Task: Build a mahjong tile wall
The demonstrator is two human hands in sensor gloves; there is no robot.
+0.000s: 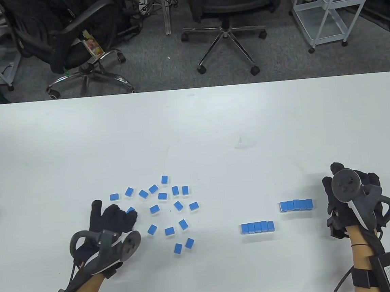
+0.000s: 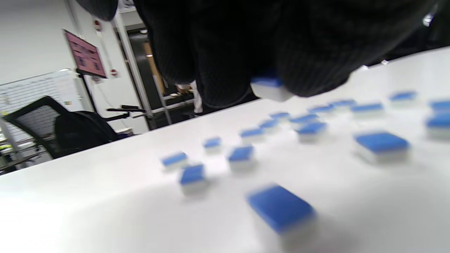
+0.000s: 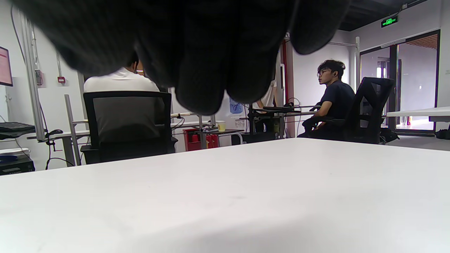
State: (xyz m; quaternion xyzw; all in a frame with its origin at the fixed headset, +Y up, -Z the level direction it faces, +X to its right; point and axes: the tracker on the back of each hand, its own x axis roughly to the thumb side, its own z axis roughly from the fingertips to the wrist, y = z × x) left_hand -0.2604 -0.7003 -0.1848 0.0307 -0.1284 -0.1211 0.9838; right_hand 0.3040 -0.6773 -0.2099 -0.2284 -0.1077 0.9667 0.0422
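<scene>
Blue tiles: two five-tile rows [image 1: 257, 227], seventeen loose.

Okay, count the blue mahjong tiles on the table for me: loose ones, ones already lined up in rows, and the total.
Loose tiles: 16
Pinched tile in left hand: 1
Near row: 5
Far row: 5
Total: 27 tiles seen from above
</scene>
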